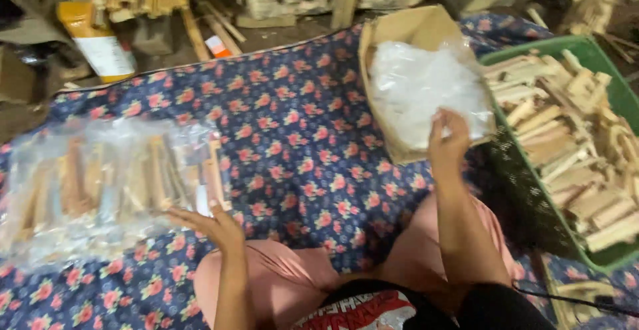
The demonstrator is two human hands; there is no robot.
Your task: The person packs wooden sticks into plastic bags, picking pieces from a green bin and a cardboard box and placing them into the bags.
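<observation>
My right hand point(447, 142) reaches into a cardboard box point(383, 34) and pinches the near edge of the clear plastic bags point(419, 84) heaped inside it. My left hand point(212, 225) hovers open, palm up, at the near right edge of a pile of clear bags packed with wooden pieces point(113, 180); whether it touches the pile is unclear. I sit with my knees in pink cloth point(279, 280) on a dark blue floral sheet point(293, 137).
A green plastic crate point(602, 260) heaped with loose wooden blocks point(566, 137) stands at my right. Wood planks, scraps and an orange-and-white bag point(96, 40) line the back beyond the sheet. A black cable point(572, 298) runs by my right knee.
</observation>
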